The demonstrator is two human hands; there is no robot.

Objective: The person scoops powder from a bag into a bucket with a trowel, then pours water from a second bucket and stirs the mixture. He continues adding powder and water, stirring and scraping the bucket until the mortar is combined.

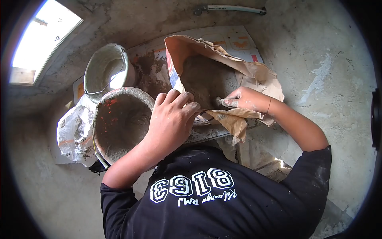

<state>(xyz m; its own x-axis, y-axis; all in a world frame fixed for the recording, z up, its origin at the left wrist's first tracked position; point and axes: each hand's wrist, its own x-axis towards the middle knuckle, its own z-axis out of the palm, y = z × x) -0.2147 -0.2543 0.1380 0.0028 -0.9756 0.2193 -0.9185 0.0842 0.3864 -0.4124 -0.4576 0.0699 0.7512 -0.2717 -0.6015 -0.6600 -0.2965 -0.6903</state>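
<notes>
A torn brown paper bag [258,71] stands open in front of me, with grey powder [209,79] inside. At its near left edge my left hand [171,113] has its fingers curled over the paper, gripping it. My right hand [246,100] reaches in over the right side of the bag. Its fingers are closed and coated grey, and whatever they hold is hidden or too small to name. Left of my left hand is a bucket [102,137] with wet grey mix [131,127] on its inner wall and bottom.
A second, paler bucket [90,71] with a wire handle stands behind the first. Crumpled white plastic [73,135] lies left of the buckets. A smeared printed board [246,36] lies beneath the bag. A curved pale strip [234,8] lies at the far side.
</notes>
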